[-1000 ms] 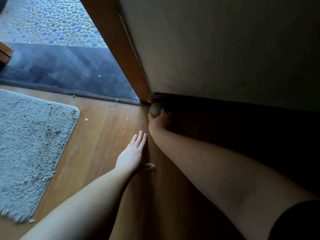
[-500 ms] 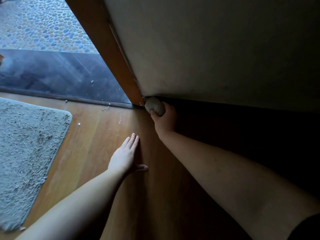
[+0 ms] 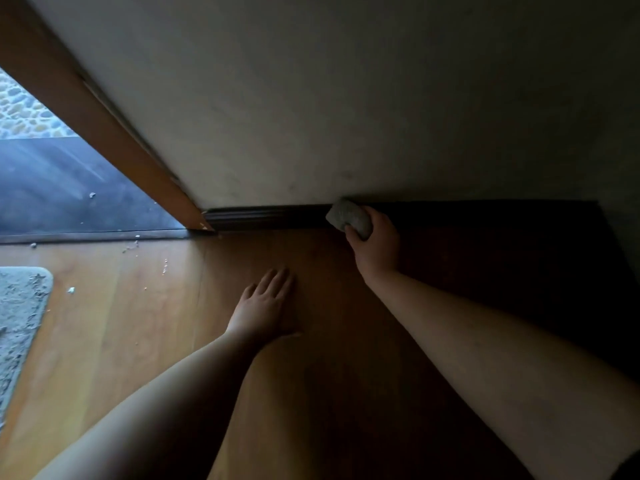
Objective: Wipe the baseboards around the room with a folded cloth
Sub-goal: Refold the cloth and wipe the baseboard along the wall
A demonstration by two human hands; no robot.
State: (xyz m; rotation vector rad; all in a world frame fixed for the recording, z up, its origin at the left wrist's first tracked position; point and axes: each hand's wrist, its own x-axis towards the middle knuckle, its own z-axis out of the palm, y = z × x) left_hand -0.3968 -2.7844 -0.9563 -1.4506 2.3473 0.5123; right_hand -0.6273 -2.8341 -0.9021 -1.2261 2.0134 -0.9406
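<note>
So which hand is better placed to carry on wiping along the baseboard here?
The right. The right hand already grips the folded cloth against the dark baseboard, with unwiped length running into the shadow beyond it. The left hand lies flat on the wooden floor, apparently bracing.

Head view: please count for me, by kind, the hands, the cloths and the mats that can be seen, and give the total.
Hands: 2, the left hand flat on the wooden floor and the right hand gripping the cloth.
Cloths: 1, the folded cloth against the baseboard.
Mats: 1, the grey mat.
Total: 4
</note>
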